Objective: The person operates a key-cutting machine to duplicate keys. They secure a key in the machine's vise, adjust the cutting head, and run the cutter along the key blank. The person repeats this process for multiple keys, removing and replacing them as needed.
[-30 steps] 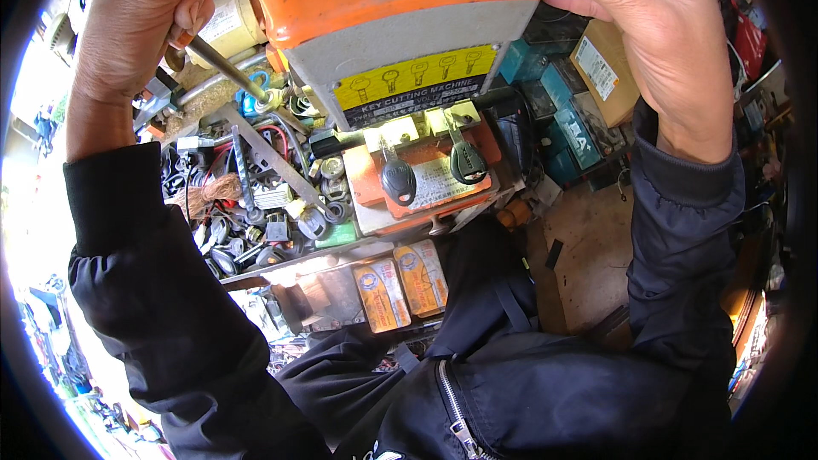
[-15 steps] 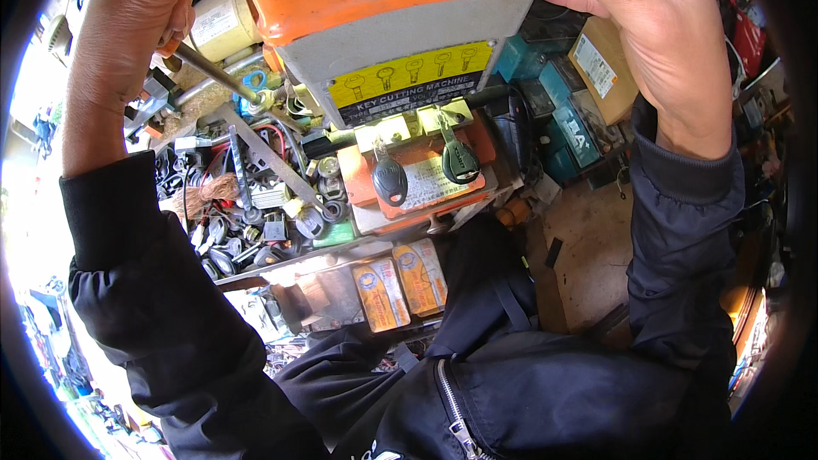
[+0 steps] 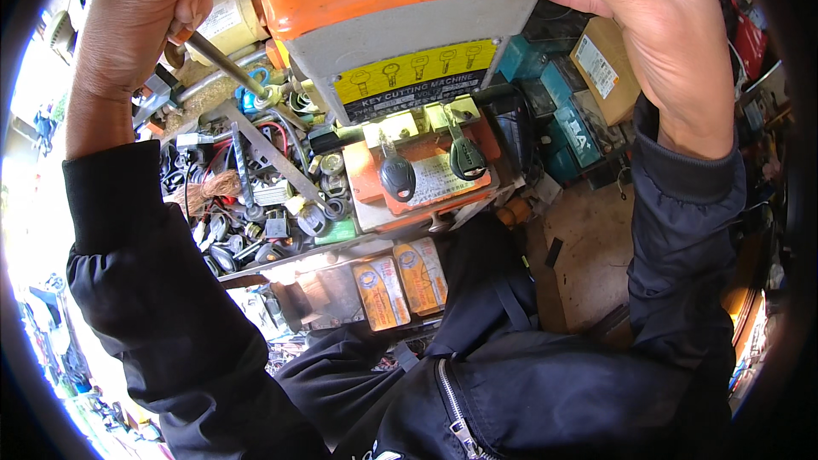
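Observation:
A key cutting machine (image 3: pixel 400 38) with an orange top and grey body stands ahead of me. My right hand (image 3: pixel 652 43) grips its top right corner, thumb on the cover and fingers round the edge. At the far left, my left hand (image 3: pixel 145 30) is closed, its fingers curled by an orange piece near the end of a metal rod (image 3: pixel 226 64); its upper part is cut off and its hold partly hidden. Below the front panel, two black-headed keys, a left key (image 3: pixel 398 177) and a right key (image 3: pixel 467 158), sit side by side in the brass-coloured clamps (image 3: pixel 392 129).
Loose keys, small parts and tools crowd the bench left of the machine, with a reddish brush (image 3: pixel 213 190) among them. Two yellow-orange boxes (image 3: pixel 381 292) lie on a lower shelf. Teal cases (image 3: pixel 573 132) and a cardboard box (image 3: pixel 603 70) stand at the right.
The machine, its keys and the metal rod have shifted slightly to the right and upward in view. My left hand has moved a little right too, while my right hand stays at the corner.

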Motion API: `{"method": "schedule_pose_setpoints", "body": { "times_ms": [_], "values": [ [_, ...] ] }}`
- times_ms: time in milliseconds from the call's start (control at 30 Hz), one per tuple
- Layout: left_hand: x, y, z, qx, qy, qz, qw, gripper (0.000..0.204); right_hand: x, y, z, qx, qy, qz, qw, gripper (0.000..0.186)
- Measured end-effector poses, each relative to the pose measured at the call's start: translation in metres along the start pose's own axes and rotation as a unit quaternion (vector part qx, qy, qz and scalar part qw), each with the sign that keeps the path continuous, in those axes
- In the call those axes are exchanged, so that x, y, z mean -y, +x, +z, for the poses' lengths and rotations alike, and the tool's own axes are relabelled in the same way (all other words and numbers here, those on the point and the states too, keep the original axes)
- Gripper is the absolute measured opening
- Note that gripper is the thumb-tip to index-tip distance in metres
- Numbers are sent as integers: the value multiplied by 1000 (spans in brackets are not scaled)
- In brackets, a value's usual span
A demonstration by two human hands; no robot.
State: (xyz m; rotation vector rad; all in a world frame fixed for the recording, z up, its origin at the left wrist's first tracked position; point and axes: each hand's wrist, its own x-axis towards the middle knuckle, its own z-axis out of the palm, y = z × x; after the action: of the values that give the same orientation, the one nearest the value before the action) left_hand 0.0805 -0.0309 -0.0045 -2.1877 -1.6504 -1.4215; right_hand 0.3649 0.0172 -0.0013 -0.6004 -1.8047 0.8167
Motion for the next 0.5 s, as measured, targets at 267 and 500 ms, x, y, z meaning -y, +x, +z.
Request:
{"method": "schedule_pose_setpoints", "body": {
  "times_ms": [267,500],
  "values": [
    [5,4,-5,29,-39,11,999,62,4,0,3,4,-19,-2,1000,34],
    [7,5,-2,10,-65,14,998,57,7,-4,2,-3,-52,10,999,35]
  ]
}}
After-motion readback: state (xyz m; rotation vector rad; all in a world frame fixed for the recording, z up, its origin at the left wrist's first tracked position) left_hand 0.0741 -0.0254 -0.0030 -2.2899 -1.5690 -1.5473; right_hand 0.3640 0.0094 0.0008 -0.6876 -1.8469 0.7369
